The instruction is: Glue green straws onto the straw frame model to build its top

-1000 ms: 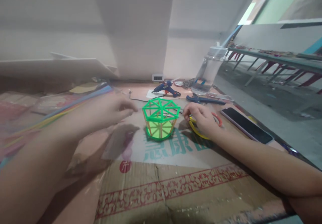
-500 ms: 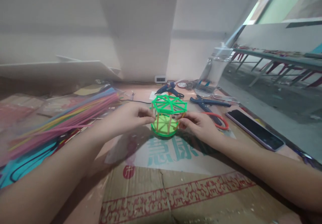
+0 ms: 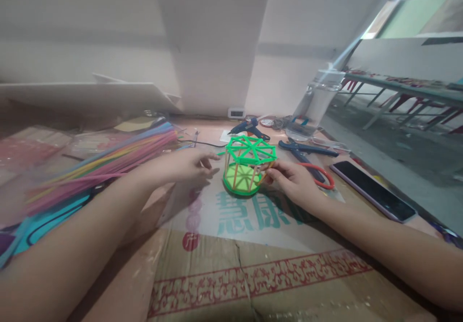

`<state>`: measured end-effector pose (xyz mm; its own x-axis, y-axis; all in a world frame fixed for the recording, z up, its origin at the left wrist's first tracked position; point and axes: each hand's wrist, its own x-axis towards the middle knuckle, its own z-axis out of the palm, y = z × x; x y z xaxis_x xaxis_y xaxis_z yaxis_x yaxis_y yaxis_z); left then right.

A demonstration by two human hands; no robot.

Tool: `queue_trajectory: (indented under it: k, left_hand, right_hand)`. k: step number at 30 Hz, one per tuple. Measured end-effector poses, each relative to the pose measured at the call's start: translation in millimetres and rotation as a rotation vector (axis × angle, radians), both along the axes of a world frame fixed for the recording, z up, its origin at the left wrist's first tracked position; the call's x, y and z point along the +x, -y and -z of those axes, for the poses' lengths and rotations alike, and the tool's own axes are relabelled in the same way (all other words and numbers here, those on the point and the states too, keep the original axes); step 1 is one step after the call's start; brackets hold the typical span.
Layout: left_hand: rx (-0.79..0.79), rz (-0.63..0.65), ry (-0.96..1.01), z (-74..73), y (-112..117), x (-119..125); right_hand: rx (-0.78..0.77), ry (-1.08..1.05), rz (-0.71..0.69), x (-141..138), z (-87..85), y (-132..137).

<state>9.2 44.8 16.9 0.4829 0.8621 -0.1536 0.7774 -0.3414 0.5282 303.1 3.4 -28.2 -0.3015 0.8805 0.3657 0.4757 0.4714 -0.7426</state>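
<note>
A small green cage-like frame [image 3: 251,149] stands in the middle, its spoked octagonal top held above a round lime-green base [image 3: 238,179] by thin wooden sticks. My right hand [image 3: 289,179] pinches the frame at its right side, thumb and fingers closed around a stick there. To the left, my left hand [image 3: 193,165] is apart from the frame, fingers loosely spread and slightly blurred, with nothing visible in them. A short green piece shows between the left fingertips and the frame's top; what it belongs to is unclear.
Behind the frame lie a blue glue gun [image 3: 249,128], a small digital display [image 3: 236,113] and a clear bottle [image 3: 314,105]. Blue-handled cutters [image 3: 307,149], an orange-red loop [image 3: 327,179] and a phone [image 3: 374,190] are at right. Colourful pipe cleaners [image 3: 137,150] lie left; printed cardboard [image 3: 202,273] is in front.
My left hand has let go of the frame's left side and drawn away to the left. My right hand still grips it. The whole view has shifted slightly.
</note>
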Motion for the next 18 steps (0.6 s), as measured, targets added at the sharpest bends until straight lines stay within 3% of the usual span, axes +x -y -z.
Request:
queue_trajectory:
  k: [6,11,13,16,18]
  left_hand:
    - [0.031,0.046,0.146,0.7,4,10]
    - [0.109,-0.054,0.203,-5.5,-1,0]
    - [0.088,-0.101,0.440,-12.5,-1,-6]
    - [-0.074,-0.111,0.962,-25.8,6,-4]
    - [-0.131,-0.113,1.068,-35.1,13,-2]
  right_hand:
    - [0.003,0.015,0.006,0,1.7,0]
    - [0.025,0.022,0.012,1,5.0,-2]
    - [0.031,0.024,0.010,1,5.5,-1]
    - [0.035,0.025,0.006,1,5.2,-1]
    - [0.033,0.025,0.007,1,5.3,-1]
